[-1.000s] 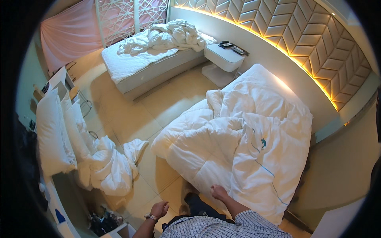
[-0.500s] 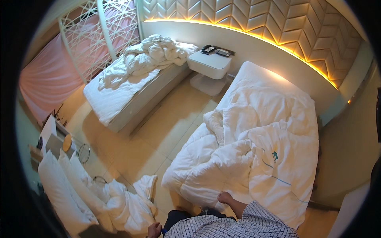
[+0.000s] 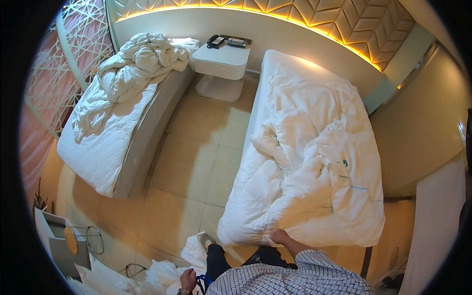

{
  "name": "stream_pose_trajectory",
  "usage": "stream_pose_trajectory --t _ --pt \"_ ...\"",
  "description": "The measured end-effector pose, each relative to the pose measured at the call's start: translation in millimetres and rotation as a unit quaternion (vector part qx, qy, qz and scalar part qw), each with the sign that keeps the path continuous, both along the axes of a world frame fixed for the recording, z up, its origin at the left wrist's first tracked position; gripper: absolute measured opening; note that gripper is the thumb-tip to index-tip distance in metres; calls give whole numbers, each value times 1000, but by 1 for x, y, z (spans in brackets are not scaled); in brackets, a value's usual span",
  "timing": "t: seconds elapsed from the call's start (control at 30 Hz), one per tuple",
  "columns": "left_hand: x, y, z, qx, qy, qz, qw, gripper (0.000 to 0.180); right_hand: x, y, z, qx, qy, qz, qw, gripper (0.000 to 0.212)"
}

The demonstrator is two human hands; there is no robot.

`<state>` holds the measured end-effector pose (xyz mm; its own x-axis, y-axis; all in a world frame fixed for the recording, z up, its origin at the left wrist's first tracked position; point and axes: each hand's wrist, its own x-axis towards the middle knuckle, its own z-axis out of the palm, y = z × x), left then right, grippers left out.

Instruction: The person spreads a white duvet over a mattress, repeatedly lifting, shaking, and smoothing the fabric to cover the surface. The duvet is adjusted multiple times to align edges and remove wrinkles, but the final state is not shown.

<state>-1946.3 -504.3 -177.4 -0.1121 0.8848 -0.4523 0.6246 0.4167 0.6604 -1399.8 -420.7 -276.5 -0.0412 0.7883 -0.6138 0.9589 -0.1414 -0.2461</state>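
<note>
At the near end of the right-hand bed, my right hand (image 3: pixel 279 236) is loosely closed beside the edge of a rumpled white duvet (image 3: pixel 305 172). Nothing shows in its fingers, and I cannot tell whether it touches the cloth. My left hand (image 3: pixel 188 279), with a watch on the wrist, hangs low by my leg, fingers curled and no object visible in them. A blue cord (image 3: pixel 202 281) lies close by it at my side. Crumpled white bedding (image 3: pixel 164 273) is on the floor just beyond this hand, with white pillows (image 3: pixel 105 275) left of it.
Another bed (image 3: pixel 105 162) with bunched bedding (image 3: pixel 130 73) stands at the left. Between the beds, a white nightstand (image 3: pixel 221 61) carries a telephone (image 3: pixel 215 41). A grey desk (image 3: pixel 56 241) and a round-seated stool (image 3: pixel 72 240) are at lower left. A white panel (image 3: pixel 435 231) stands at right.
My view has turned and moved closer to the right-hand bed. The pillows and floor bedding have slid toward the lower edge. A shoe now shows beside the floor bedding.
</note>
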Motion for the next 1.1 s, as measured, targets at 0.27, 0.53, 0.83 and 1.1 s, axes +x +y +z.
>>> stream_pose_trajectory --t 0.27,0.53,0.83,1.1 --pt "-134 111 6 0 19 -61 998 27 -116 65 55 -39 69 -240 968 38" --pt "-72 316 53 84 -23 -117 989 29 -157 140 60 -44 92 -277 955 39" --pt "14 492 24 -8 -58 -248 967 32 -81 247 -12 -53 -38 10 998 31" --pt "132 714 30 -10 -28 -313 949 31 -22 414 51 -39 131 -437 889 36"
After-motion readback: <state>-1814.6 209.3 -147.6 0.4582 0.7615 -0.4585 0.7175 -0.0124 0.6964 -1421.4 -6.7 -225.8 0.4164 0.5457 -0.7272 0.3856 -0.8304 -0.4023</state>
